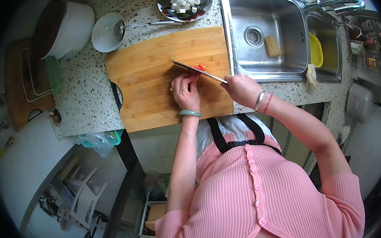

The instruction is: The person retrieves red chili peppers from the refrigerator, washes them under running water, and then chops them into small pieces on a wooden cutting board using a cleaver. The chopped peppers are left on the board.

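A wooden cutting board [151, 73] lies on the counter in front of me. My right hand [243, 89] grips the handle of a kitchen knife [211, 76], its blade slanting across the board toward the far left. Small chopped bits of red pepper [200, 66] lie against the far side of the blade. My left hand [185, 91] rests on the board just nearer than the blade. Its fingers are bent and closed at the red pepper, and a little red shows by the fingertips; most of what they pinch is hidden.
Beyond the board stand a plate of white cubes and dark pieces [186, 2] and a white bowl [105, 32] with a ladle [147, 24]. A white pot [76, 27] is at far left. On the right, the sink [276, 11] holds a sponge [272, 46] and yellow basket [315, 50].
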`<state>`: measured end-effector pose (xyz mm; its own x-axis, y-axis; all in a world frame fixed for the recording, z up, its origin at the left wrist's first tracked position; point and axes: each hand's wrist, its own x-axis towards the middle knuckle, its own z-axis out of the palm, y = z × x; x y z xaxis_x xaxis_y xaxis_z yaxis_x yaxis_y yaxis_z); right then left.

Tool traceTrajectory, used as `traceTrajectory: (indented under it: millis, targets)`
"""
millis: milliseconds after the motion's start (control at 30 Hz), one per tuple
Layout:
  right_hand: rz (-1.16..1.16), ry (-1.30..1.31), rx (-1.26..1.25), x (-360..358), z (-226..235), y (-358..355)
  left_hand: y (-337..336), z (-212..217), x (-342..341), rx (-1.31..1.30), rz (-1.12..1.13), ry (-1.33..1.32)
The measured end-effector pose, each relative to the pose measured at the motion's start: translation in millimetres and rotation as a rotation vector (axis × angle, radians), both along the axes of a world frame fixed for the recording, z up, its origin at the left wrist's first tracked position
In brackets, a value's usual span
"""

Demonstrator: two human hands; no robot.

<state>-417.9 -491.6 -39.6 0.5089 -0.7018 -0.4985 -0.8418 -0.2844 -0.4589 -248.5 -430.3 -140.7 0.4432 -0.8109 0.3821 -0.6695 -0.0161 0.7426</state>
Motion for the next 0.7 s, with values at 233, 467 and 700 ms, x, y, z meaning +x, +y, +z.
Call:
traceTrajectory:
  millis: [233, 467, 700]
  targets:
    - [-0.009, -0.01, -0.091, 6, -16, 10, 0, 0, 3, 0.02, 0.007, 0.001]
    - [0.051, 0.026, -0.071, -1, 6, 8, -1, 1, 2, -0.008, 0.018, 0.006]
    - [0.025, 0.042, -0.084, 14, -15, 13, 0, -1, 3, 0.03, 0.009, -0.01]
